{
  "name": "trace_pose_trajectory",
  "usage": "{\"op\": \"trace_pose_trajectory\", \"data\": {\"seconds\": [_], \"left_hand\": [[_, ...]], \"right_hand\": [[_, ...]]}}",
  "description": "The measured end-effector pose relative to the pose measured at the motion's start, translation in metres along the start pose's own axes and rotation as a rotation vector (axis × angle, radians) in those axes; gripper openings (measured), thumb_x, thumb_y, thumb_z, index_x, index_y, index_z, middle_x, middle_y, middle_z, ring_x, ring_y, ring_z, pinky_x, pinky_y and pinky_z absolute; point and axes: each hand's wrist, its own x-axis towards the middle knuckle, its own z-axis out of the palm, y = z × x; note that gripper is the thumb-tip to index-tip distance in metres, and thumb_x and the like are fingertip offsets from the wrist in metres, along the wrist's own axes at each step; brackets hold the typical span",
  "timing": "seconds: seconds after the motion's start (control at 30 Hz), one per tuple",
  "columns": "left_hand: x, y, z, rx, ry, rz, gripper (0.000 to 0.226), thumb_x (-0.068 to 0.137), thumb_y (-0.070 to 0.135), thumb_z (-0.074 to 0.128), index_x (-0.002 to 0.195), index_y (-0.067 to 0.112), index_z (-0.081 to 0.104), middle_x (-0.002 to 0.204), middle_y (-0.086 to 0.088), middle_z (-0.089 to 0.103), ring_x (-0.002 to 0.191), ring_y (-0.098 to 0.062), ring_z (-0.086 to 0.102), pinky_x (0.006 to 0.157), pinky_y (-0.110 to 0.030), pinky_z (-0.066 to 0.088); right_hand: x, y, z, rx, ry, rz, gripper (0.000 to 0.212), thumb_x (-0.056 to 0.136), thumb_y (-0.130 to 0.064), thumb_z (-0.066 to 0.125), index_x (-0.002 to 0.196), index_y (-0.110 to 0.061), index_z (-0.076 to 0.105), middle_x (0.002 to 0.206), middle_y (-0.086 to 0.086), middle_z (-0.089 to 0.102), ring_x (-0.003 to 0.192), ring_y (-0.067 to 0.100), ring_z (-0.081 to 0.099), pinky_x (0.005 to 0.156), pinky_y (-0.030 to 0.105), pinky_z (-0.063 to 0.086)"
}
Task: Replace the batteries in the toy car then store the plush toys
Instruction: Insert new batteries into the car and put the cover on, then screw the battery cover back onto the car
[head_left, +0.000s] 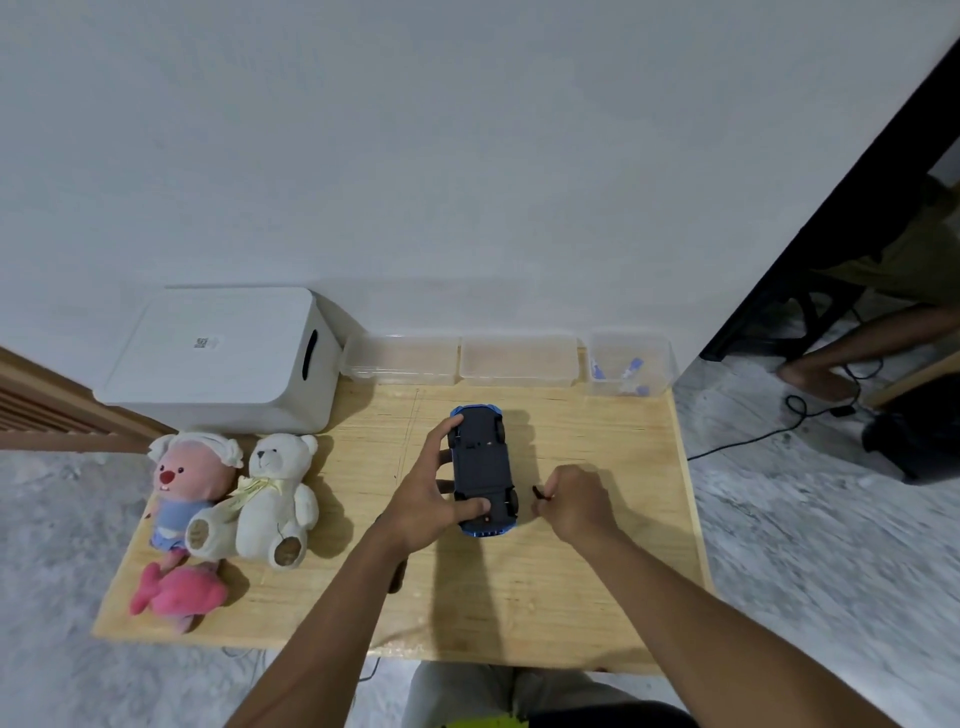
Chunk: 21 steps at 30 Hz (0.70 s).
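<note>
Farthest left, at the back of the wooden table (519, 597), I see a white storage box (218, 358) with its lid on, standing against the wall. In front of it, near the table's left edge, lie the plush toys. A pink beaver plush (187, 478) sits beside a white teddy bear (275, 499), the two touching. A pink fish plush (176, 595) lies below them by the front corner.

Along the back wall, right of the box, sit a shallow clear tub (402, 358) and a second shallow tub (519, 358), side by side.

Near the middle of the table, my left hand (426, 499) grips the toy car (483, 467). The fingers curl over its far end and the thumb presses on the near end by a wheel. The car is blue and lies upside down on the wood, dark underside up, its length running away from me.

Just right of the car, my right hand (576, 504) is curled and pinches a small dark object (540, 492). I cannot tell what that object is. Its tip points toward the car but is clear of it.

At the back right corner stands a taller clear tub (631, 364) holding small blue-and-white pieces (631, 366) too blurred for me to identify. Beyond the table's right edge, another person's leg (852, 343) rests on the floor near a black cable (753, 441).
</note>
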Motion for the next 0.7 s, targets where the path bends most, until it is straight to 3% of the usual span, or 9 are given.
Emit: {"op": "trace_pose_trajectory", "data": {"seconds": [0.17,0.27,0.37,0.5,0.7], "left_hand": [[0.000,0.005,0.000,0.003,-0.011,-0.006,0.105,0.073,0.011,0.089,0.145,0.060,0.031,0.140,0.001,0.052,0.112,-0.026,0.068,0.092,-0.051,0.061],[0.001,0.013,0.002,0.003,-0.025,0.001,0.104,0.074,0.011,0.089,0.144,0.060,0.031,0.139,0.002,0.053,0.108,-0.027,0.069,0.092,-0.051,0.061],[0.003,0.024,0.005,0.001,-0.041,0.023,0.102,0.073,0.013,0.089,0.144,0.061,0.032,0.138,0.002,0.054,0.108,-0.029,0.070,0.093,-0.051,0.060],[0.007,0.040,0.012,-0.029,-0.060,0.070,0.100,0.074,0.012,0.089,0.144,0.059,0.034,0.138,0.000,0.054,0.108,-0.027,0.070,0.094,-0.049,0.060],[0.010,0.059,0.022,-0.056,-0.085,0.129,0.098,0.076,0.009,0.088,0.144,0.056,0.035,0.139,0.001,0.055,0.113,-0.025,0.067,0.094,-0.042,0.061]], "right_hand": [[0.002,0.007,-0.010,0.004,-0.040,-0.031,0.016,0.082,-0.027,0.075,0.077,-0.015,0.066,0.086,0.005,0.070,0.082,0.024,0.067,0.070,0.031,0.055],[0.000,0.004,-0.044,0.261,0.036,-0.034,0.012,0.081,-0.016,0.076,0.091,-0.015,0.069,0.083,0.002,0.071,0.080,0.020,0.069,0.070,0.030,0.056],[-0.006,-0.019,-0.092,0.495,0.171,-0.192,0.026,0.086,-0.014,0.072,0.109,-0.027,0.068,0.081,-0.002,0.074,0.082,0.012,0.072,0.071,0.022,0.053],[-0.026,-0.052,-0.130,0.704,0.252,-0.443,0.019,0.091,-0.014,0.072,0.106,-0.026,0.068,0.088,-0.002,0.073,0.086,0.012,0.074,0.080,0.029,0.058],[-0.042,-0.060,-0.124,0.813,0.339,-0.500,0.017,0.090,-0.009,0.074,0.103,-0.017,0.068,0.094,-0.001,0.076,0.092,0.011,0.074,0.084,0.024,0.058]]}}
